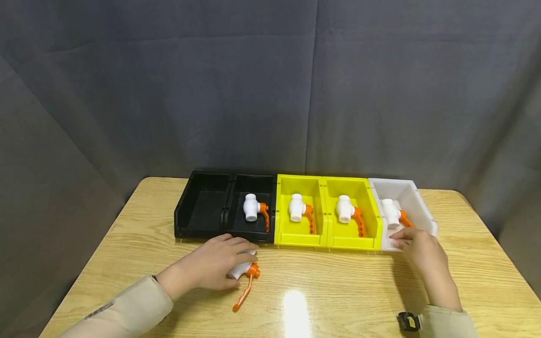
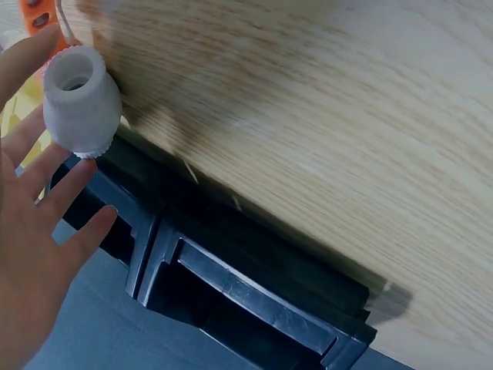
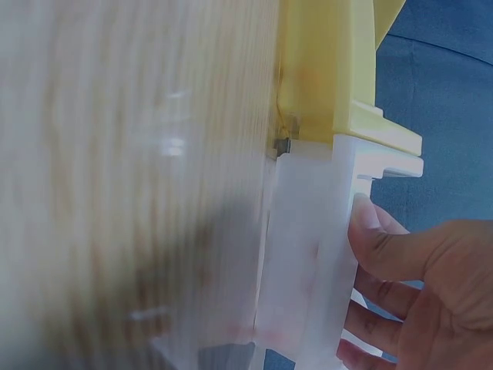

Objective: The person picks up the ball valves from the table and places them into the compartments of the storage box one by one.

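My left hand [image 1: 217, 263] holds a white ball valve [image 1: 241, 270] with an orange lever handle, just over the table in front of the black bins. In the left wrist view, the white body [image 2: 83, 112] sits between thumb and fingers, its round opening showing. At the white bin [image 1: 424, 213], my right hand [image 1: 422, 251] reaches over the low front edge, fingers loosely bent. Inside that bin lies another ball valve [image 1: 390, 214], its orange handle end close to the fingertips. The right wrist view shows the thumb [image 3: 385, 247] along the white bin's rim, other fingers partly hidden behind it.
Two black bins [image 1: 198, 232], two yellow bins [image 1: 301, 240] and the white one stand in a row. The leftmost black bin holds nothing; the second black bin and both yellow bins hold one ball valve each. Grey cloth [image 1: 270, 94] hangs behind the wooden table [image 1: 338, 291].
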### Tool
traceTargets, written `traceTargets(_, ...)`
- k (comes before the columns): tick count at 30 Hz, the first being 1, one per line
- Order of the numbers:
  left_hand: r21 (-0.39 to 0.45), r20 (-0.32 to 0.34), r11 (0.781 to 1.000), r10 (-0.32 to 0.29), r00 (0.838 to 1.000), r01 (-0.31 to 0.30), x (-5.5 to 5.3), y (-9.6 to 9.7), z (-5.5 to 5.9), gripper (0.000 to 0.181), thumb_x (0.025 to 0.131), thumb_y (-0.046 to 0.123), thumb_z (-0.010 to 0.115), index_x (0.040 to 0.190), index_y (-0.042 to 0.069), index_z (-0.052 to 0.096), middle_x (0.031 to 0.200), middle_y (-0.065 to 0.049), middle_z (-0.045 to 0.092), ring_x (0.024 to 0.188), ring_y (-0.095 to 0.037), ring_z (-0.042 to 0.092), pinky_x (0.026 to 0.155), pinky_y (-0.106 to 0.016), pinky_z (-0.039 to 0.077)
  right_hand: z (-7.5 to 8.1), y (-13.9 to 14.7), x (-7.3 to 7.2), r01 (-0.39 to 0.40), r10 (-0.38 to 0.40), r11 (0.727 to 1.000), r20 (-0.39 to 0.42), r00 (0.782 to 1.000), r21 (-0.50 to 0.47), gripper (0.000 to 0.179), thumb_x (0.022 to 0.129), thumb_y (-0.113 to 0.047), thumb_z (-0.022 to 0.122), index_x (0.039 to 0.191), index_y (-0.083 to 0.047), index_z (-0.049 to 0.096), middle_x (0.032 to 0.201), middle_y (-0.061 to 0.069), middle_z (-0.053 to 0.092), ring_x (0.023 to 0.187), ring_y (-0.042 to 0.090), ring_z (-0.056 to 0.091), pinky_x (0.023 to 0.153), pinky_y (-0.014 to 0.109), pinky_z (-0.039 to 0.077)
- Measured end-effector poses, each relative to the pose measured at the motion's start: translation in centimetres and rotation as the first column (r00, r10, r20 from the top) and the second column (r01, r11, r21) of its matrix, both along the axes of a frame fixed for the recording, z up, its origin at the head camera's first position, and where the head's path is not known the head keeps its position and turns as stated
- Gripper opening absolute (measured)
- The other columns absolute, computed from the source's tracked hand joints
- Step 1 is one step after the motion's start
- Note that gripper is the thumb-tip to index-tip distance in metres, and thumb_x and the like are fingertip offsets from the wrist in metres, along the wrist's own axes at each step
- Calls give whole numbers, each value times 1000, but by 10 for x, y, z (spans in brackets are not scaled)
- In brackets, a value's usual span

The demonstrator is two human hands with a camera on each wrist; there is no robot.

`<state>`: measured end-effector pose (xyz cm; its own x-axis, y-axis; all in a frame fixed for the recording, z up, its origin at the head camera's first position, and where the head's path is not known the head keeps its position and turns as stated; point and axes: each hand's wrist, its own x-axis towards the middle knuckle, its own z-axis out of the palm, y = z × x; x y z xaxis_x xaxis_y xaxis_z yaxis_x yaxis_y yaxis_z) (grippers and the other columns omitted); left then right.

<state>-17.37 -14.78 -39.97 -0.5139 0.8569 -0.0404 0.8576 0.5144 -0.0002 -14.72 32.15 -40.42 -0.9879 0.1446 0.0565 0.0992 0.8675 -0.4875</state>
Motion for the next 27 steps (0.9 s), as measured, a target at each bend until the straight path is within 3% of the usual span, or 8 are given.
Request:
traceTargets(12,-21,-20,999,-39,999,39,-5,4,-8,57,79,39,83,130,25,62,141,3,53,127,-19,49,103,-41,44,0,-1,1,1,-1,1000,-1,1000,3,11,89,-13,74,96,-4,75,106,26,68,89,47,62,64,50,46)
traceTargets(21,-53,5,998,-15,1000,15,-6,8,-4,53,78,40,84,125,23,66,135,0,55,123,-20,52,102,-40,44,1,0,-2,14,-14,1000,19,1000,8,10,88,-11,75,95,-4,76,105,26,69,87,45,62,64,49,46)
traceTargets(27,-54,-16,998,-25,1000,24,-6,8,-4,51,78,38,84,123,22,66,132,0,56,120,-19,53,100,-39,46,0,1,-2,11,-11,1000,25,1000,3,10,88,-12,75,94,-4,76,99,21,71,86,43,62,64,48,45)
